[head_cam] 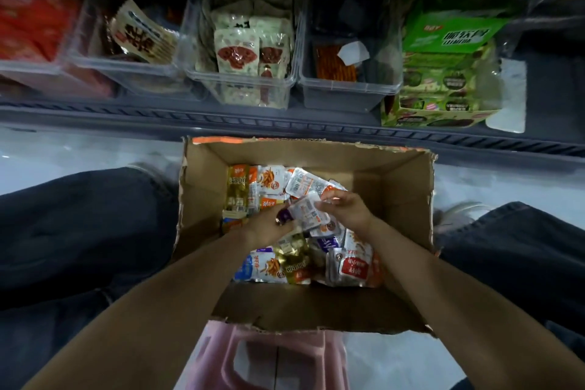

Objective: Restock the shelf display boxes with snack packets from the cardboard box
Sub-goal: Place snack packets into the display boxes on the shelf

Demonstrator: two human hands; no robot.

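An open cardboard box (402, 199) sits on the floor between my knees, filled with several small snack packets (272, 269) in white, orange, gold and blue. Both hands are inside it. My left hand (269, 223) and my right hand (345, 207) together hold a small stack of white and orange packets (308, 215) just above the pile. On the shelf beyond stand clear display boxes: one with cream and red packets (243, 51), one nearly empty with an orange packet (335, 63), one with brown-printed packets (142, 35).
A green printed carton (443, 73) stands at the right end of the shelf, and red packets (28, 25) at the far left. The dark shelf edge (285, 123) runs just beyond the box. A pink stool (269, 358) is below me.
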